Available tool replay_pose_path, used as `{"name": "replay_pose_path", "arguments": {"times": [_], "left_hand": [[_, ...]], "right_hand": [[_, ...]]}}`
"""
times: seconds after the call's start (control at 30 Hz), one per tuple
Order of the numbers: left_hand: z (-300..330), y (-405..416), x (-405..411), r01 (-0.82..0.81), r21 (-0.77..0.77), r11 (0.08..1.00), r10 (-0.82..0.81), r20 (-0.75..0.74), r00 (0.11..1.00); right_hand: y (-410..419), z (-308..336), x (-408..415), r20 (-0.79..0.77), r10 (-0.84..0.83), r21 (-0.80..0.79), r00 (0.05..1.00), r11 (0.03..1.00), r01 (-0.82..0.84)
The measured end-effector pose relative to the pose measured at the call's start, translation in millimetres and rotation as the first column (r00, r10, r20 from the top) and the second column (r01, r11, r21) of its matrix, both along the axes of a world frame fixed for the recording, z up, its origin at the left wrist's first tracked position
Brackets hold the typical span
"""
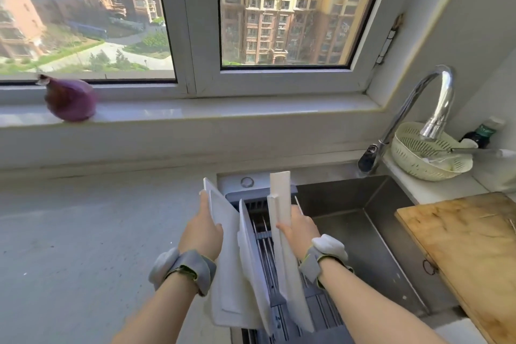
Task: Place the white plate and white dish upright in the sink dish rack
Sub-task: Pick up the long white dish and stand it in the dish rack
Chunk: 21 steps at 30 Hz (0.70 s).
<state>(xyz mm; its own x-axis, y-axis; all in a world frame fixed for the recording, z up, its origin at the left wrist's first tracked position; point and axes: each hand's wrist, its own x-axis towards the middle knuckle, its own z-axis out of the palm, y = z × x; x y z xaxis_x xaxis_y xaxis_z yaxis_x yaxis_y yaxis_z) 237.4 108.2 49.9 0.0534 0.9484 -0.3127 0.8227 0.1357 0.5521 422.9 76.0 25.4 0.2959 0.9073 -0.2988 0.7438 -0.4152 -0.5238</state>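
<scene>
My left hand [201, 229] grips the upper edge of a white rectangular plate [231, 282], which stands tilted at the left side of the grey dish rack [265, 243] over the sink. A second white piece [252, 265] leans upright in the rack just right of it. My right hand [300, 227] holds a white rectangular dish [280, 204] on its edge, upright, over the rack's metal bars. Both wrists wear grey bands.
The steel sink basin [363, 243] lies right of the rack, with a chrome faucet [413, 109] behind it. A wooden cutting board [469, 248] covers the right counter. A pale colander [427, 153] sits at the back right. A purple onion [69, 99] rests on the windowsill. Grey countertop [83, 246] spreads left.
</scene>
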Motion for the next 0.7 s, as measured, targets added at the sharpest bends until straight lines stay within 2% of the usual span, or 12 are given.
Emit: {"name": "replay_pose_path", "arguments": {"times": [0.13,0.23,0.33,0.6,0.7], "left_hand": [[-6,4,2,0.074,0.095,0.993,-0.068,-0.066,0.996],[-8,4,2,0.132,0.083,0.988,-0.120,-0.135,0.984],[-9,2,1,0.124,0.101,0.987,-0.108,-0.152,0.982],[-7,-11,-9,0.067,0.110,0.992,-0.074,0.059,0.996],[-4,-14,-10,0.053,0.090,0.995,-0.061,0.093,0.994]], "right_hand": [[17,-29,-8,0.032,0.049,-0.097,0.998,0.994,-0.045],[28,-43,-16,0.041,0.094,-0.162,0.995,0.983,-0.086],[33,-52,-24,0.060,0.131,-0.186,0.990,0.976,-0.118],[29,-54,-23,0.076,0.090,-0.122,0.993,0.989,-0.080],[31,-48,-16,0.083,0.042,-0.073,0.996,0.997,-0.036]]}}
